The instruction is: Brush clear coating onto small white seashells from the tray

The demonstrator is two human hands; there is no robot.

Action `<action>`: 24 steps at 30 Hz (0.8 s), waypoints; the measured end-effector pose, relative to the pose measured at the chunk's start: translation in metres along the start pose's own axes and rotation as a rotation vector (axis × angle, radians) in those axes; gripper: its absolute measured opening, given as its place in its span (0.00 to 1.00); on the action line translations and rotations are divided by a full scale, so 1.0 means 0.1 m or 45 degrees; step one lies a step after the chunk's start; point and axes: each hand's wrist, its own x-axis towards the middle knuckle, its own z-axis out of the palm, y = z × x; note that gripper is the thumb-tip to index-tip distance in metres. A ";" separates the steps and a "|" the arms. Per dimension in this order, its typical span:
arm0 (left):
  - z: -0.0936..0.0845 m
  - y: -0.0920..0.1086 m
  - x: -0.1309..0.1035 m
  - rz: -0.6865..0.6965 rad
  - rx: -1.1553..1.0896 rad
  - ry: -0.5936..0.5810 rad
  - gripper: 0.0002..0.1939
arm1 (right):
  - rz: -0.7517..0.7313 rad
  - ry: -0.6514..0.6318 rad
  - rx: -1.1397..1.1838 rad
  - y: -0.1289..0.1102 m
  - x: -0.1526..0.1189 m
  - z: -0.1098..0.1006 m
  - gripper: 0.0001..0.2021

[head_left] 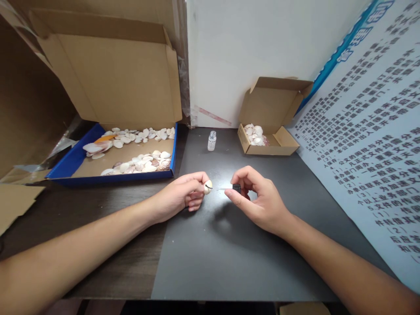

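Note:
My left hand (185,191) is closed, pinching a small cream-coloured shell (208,187) between thumb and fingers. A short dark curved strip crosses the shell's face; whether it is a cord or a mark I cannot tell. My right hand (257,197) grips the black cap (236,188) of a thin clear applicator (223,189). Its narrow stem points left, and the tip reaches the shell or very close to it. Behind both hands stands a small clear glass bottle (211,142), uncapped, with a printed label.
At the left, a blue-edged cardboard box (113,178) with a raised lid holds many shells in groups. A smaller open carton (271,150) at the back right contains more shells. A dark grey mat (197,262) covers part of the table; a printed sheet (367,144) slopes along the right.

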 end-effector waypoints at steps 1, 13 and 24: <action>0.00 0.00 0.00 0.000 -0.001 -0.001 0.06 | -0.006 0.003 -0.001 0.00 0.00 0.00 0.09; -0.01 -0.01 0.00 0.002 -0.002 -0.002 0.06 | 0.034 0.047 -0.095 0.01 0.00 0.00 0.09; -0.03 -0.02 0.01 0.006 0.006 -0.005 0.04 | 0.031 0.050 -0.065 0.00 0.01 0.00 0.09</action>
